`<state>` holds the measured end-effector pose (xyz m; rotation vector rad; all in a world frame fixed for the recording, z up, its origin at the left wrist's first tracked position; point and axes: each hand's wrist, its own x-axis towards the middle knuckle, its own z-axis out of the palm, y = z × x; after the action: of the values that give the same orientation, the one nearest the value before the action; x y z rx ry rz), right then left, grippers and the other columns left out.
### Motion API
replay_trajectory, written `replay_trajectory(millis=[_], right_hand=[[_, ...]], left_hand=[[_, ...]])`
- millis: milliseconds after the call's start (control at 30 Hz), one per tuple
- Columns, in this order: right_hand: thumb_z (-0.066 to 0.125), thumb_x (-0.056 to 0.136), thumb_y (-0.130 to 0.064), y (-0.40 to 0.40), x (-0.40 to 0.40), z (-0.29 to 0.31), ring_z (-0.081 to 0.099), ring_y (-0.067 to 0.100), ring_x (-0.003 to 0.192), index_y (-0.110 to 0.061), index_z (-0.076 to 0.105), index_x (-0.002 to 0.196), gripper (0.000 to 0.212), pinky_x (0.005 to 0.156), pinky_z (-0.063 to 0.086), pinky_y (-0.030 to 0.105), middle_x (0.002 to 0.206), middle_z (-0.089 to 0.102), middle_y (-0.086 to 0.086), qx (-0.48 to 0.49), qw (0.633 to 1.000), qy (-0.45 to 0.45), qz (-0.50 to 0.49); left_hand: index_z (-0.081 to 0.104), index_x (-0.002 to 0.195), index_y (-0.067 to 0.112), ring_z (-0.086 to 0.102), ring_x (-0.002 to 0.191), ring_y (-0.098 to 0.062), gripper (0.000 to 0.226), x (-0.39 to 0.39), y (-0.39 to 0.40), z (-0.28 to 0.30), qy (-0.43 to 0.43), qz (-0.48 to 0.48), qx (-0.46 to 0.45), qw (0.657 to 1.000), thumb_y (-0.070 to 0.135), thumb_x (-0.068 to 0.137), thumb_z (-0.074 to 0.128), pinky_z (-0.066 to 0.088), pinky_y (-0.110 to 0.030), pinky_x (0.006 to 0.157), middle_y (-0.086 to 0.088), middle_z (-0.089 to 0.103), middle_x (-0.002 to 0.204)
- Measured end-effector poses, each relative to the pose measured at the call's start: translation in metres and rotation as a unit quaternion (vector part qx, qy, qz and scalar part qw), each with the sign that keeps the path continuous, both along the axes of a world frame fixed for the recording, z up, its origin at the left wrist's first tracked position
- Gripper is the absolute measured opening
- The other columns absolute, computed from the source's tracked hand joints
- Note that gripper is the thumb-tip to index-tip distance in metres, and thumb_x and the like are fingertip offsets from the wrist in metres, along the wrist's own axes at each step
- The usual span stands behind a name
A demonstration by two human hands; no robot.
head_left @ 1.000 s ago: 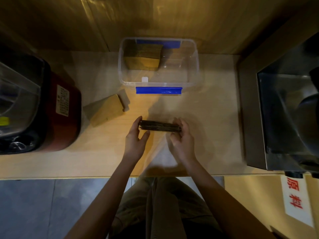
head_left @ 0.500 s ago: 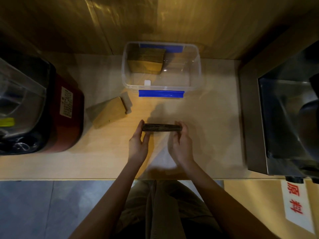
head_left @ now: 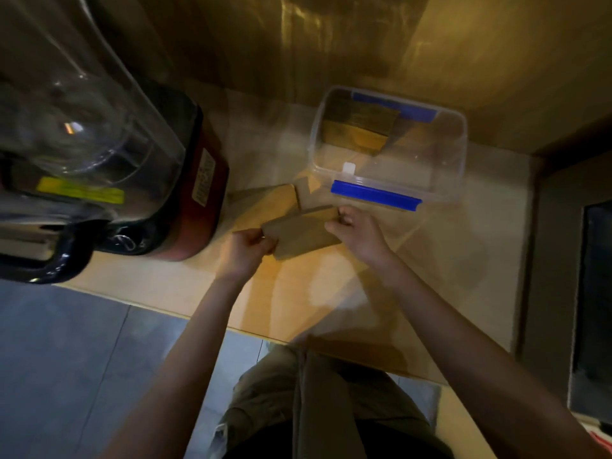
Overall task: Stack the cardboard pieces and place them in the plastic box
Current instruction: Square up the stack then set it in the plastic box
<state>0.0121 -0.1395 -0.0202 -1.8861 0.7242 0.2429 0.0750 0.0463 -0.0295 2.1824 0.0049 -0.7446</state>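
Both hands hold a stack of brown cardboard pieces [head_left: 303, 234] just above the counter, its broad face tilted toward me. My left hand [head_left: 246, 250] grips its left end and my right hand [head_left: 359, 231] grips its right end. Just behind it, another pile of cardboard pieces [head_left: 265, 205] lies on the counter. The clear plastic box [head_left: 460, 154] with blue clips stands behind and to the right, open on top. A cardboard stack [head_left: 359, 130] sits in its far left corner.
A large red and black appliance [head_left: 195, 180] with a clear jug stands at the left, close to the loose cardboard. A dark metal unit [head_left: 592, 293] borders the counter on the right. The wooden wall rises behind the box.
The held stack has moved left toward the loose pile and turned from edge-on to face-up. My head has swung left, so the appliance fills more of the view.
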Motion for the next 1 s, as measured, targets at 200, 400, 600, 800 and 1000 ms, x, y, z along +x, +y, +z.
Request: replay_trajectory(millis=[200, 400, 600, 800, 1000], right_hand=[[0.060, 0.081, -0.018, 0.023, 0.043, 0.002, 0.052, 0.025, 0.070, 0.005, 0.059, 0.078, 0.023, 0.067, 0.036, 0.032, 0.071, 0.059, 0.021, 0.022, 1.000, 0.000, 0.021], [0.059, 0.083, -0.012, 0.037, 0.069, -0.007, 0.053, 0.014, 0.065, -0.001, 0.062, 0.081, 0.012, 0.050, 0.037, 0.005, 0.072, 0.063, 0.014, 0.012, 1.000, -0.024, -0.001], [0.057, 0.084, -0.022, 0.048, 0.086, -0.036, 0.055, 0.031, 0.081, -0.006, 0.058, 0.084, 0.016, 0.070, 0.043, 0.036, 0.082, 0.058, 0.021, -0.117, 0.992, -0.026, 0.050], [0.056, 0.085, -0.030, 0.044, 0.084, -0.035, 0.056, 0.025, 0.105, -0.009, 0.054, 0.113, 0.035, 0.092, 0.047, 0.037, 0.109, 0.062, 0.012, -0.016, 1.000, 0.004, 0.013], [0.049, 0.091, -0.010, 0.038, 0.084, -0.018, 0.047, 0.008, 0.097, -0.006, 0.050, 0.123, 0.031, 0.086, 0.035, 0.022, 0.094, 0.049, -0.006, 0.193, 0.973, 0.027, -0.127]], left_hand=[[0.067, 0.098, 0.005, 0.062, 0.092, -0.038, 0.030, 0.018, 0.015, -0.001, -0.018, 0.123, 0.017, 0.992, 0.029, 0.085, 0.055, 0.051, -0.046, 0.078, -0.021, 0.069, 0.094], [0.050, 0.121, -0.003, 0.045, 0.119, -0.040, 0.045, 0.022, 0.003, -0.014, -0.047, 0.141, 0.080, 0.986, 0.028, 0.090, 0.046, 0.039, -0.039, 0.096, -0.029, 0.049, 0.128], [0.033, 0.135, -0.002, 0.034, 0.131, -0.037, 0.054, 0.033, 0.000, -0.027, -0.044, 0.134, 0.091, 0.986, 0.024, 0.090, 0.047, 0.028, -0.038, 0.107, -0.026, 0.036, 0.143], [0.031, 0.138, 0.006, 0.035, 0.131, -0.032, 0.055, 0.030, 0.002, -0.029, -0.030, 0.192, 0.032, 0.980, 0.027, 0.090, 0.047, 0.029, -0.034, 0.106, -0.020, 0.039, 0.143], [0.032, 0.138, 0.009, 0.040, 0.128, -0.031, 0.057, 0.033, 0.005, -0.032, -0.023, 0.208, 0.001, 0.978, 0.028, 0.087, 0.051, 0.035, -0.037, 0.105, -0.017, 0.041, 0.142]])
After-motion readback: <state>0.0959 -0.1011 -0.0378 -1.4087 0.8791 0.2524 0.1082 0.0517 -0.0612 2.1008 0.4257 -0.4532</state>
